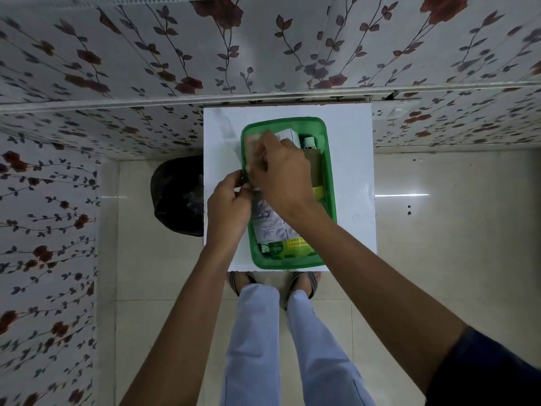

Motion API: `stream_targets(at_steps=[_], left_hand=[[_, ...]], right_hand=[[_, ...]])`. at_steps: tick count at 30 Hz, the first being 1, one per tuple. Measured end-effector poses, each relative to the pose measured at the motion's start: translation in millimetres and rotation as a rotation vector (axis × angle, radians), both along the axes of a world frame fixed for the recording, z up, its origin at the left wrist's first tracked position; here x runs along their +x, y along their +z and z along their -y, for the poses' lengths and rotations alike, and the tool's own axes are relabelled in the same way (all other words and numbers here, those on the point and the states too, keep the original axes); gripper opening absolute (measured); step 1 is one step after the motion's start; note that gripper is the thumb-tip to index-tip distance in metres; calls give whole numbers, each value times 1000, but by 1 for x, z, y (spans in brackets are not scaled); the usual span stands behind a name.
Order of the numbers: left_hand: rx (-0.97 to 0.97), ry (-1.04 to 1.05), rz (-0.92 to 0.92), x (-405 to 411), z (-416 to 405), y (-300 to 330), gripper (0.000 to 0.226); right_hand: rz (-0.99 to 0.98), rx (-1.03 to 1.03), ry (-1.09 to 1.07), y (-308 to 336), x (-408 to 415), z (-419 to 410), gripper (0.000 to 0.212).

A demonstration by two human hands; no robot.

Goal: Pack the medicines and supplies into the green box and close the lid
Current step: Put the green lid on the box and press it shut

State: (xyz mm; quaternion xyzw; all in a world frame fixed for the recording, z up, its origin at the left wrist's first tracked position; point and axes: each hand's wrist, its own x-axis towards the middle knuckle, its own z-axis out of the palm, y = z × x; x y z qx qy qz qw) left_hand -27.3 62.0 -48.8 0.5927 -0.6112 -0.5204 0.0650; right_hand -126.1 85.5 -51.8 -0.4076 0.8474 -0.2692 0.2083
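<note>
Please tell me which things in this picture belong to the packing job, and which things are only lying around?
Belonging to the job:
green box
white carton
small white bottle
printed sachet
yellow cotton swab pack
beige item under the right hand
left hand at the box's left rim

Just lying about:
black bag on the floor
white table, only the support

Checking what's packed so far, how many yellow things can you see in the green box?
2. A yellow cotton swab packet lies at the near end of the green box; a smaller yellow item sits by the right wall, beside the right hand. The hands may hide others.
</note>
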Motion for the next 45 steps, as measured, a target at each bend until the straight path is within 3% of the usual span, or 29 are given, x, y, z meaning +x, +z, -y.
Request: stream_targets(at_steps=[5,8,12,16,18,23,29,34,40,45], left_hand=[[-4,-29,28,3,0,-3,32],[-7,-48,26,4,2,-4,34],[-114,-166,84,6,6,-7,32],[-238,-328,184,5,10,-8,26],[-247,-334,205,4,12,-7,23],[-144,-258,84,11,13,-2,8],[-84,-134,53,35,22,6,34],[-60,-68,22,45,32,13,23],[-2,-58,3,39,31,5,27],[57,-74,-21,19,17,-7,27]], right_hand=[[-61,152,60,-6,6,1,16],[25,65,62,4,-4,-4,15],[168,-87,-136,18,-34,-24,12],[74,-67,-381,11,-65,-58,17],[98,39,-433,-5,-76,-72,20],[416,434,-354,-37,-75,-87,28],[244,443,-204,-48,-47,-85,34],[299,466,-216,-45,-55,-82,42],[169,302,-395,20,-90,-85,38],[108,205,-332,68,-73,-82,48]])
